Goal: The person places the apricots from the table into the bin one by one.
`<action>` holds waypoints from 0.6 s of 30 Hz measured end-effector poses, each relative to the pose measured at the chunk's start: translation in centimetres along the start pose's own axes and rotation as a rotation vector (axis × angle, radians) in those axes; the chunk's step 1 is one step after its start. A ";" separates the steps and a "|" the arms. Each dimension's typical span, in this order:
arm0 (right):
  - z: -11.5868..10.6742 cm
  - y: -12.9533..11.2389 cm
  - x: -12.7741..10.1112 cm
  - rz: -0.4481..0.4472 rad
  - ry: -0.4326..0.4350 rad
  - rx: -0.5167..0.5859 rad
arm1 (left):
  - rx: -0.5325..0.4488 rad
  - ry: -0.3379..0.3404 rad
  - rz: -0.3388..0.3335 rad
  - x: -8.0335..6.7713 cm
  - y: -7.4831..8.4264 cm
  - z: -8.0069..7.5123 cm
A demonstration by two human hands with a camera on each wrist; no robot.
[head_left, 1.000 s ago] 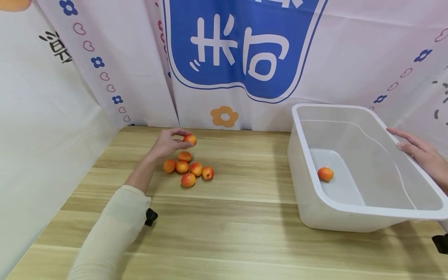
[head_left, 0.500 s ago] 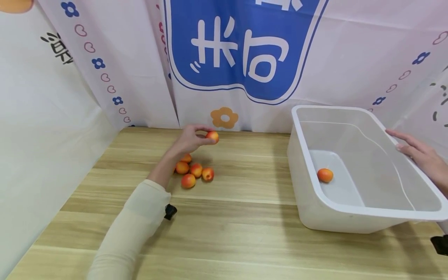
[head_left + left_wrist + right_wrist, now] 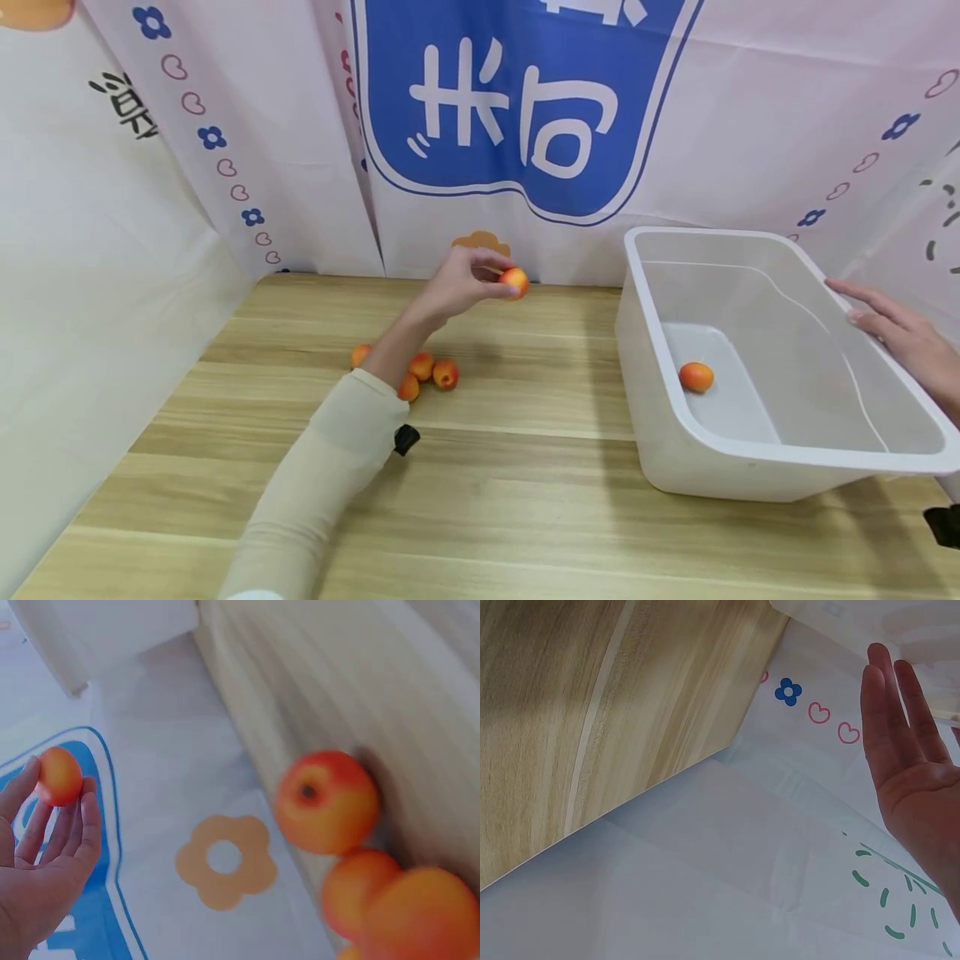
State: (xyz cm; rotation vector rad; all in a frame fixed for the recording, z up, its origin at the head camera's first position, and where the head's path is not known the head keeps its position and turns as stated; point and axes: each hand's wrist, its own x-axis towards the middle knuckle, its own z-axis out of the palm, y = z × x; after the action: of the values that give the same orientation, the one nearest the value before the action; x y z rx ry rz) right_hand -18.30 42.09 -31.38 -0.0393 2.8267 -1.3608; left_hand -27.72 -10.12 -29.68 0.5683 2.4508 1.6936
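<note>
Left hand [image 3: 459,283] pinches an apricot [image 3: 514,282] above the worktop's [image 3: 525,500] far edge; right hand's [image 3: 903,337] straight fingers rest on the bin's [image 3: 678,417] rim.

Small orange-red apricot [image 3: 514,282] pinched in fingers [image 3: 491,268], above the table.

You are looking at a light wooden surface [image 3: 525,467] with pale grain lines running left to right. A white cloth backdrop [image 3: 750,125] closes it in behind and on both sides, meeting the surface along its far edge. A large blue panel [image 3: 517,100] with white characters fills the backdrop's middle, and part of an orange flower print [image 3: 480,240] shows below it. Strips of small blue flowers and pink hearts [image 3: 225,162] run down at left and right. The light is even and soft, with faint shadows on the wood.
</note>
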 end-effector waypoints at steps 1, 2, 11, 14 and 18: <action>0.0 0.0 0.0 -0.006 -0.003 0.001 | -0.004 -0.005 0.009 0.2 0.3 0.3; 0.0 -0.1 0.0 -0.012 -0.003 -0.002 | -0.009 -0.011 0.015 0.3 0.7 0.6; 0.1 -0.1 -0.2 -0.022 -0.007 0.020 | -0.047 -0.077 0.081 1.4 3.2 3.1; 0.0 0.0 -0.1 -0.023 -0.011 0.024 | -0.063 -0.103 0.091 1.7 3.9 3.8; -0.1 0.4 0.1 -0.014 -0.016 0.021 | -0.077 -0.135 0.117 2.2 4.8 4.9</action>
State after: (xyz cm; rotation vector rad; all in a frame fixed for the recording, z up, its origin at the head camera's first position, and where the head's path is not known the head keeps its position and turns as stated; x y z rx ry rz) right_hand -18.40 42.43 -31.65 -0.0704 2.8039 -1.3867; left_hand -27.13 -3.57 -26.76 0.8035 2.2904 1.7207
